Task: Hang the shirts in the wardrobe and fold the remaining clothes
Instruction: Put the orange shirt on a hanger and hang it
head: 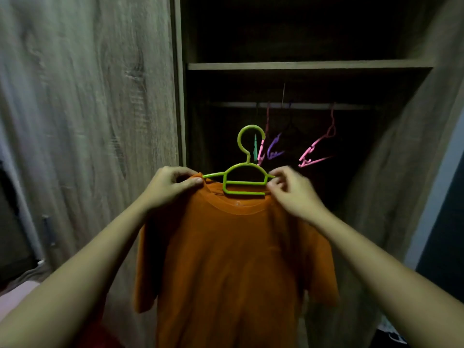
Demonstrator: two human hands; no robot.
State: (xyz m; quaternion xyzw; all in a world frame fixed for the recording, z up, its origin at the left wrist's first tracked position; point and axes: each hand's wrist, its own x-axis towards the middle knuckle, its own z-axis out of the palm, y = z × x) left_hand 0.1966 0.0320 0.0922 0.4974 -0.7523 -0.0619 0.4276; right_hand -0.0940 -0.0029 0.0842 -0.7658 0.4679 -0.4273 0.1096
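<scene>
An orange T-shirt (233, 259) hangs in front of me on a green plastic hanger (244, 172), whose hook points up. My left hand (168, 187) pinches the shirt's left shoulder over the hanger's arm. At the right shoulder, my right hand (291, 192) grips the fabric by the hanger's other tip. Both are held up before the open wardrobe, below its metal rail (313, 105).
Several pink and purple hangers (315, 151) dangle from the rail in the dark wardrobe. A wooden shelf (308, 65) runs above the rail. A wood-grain door (88, 121) stands at left, another panel (406, 172) at right. Pale fabric (15, 295) lies low left.
</scene>
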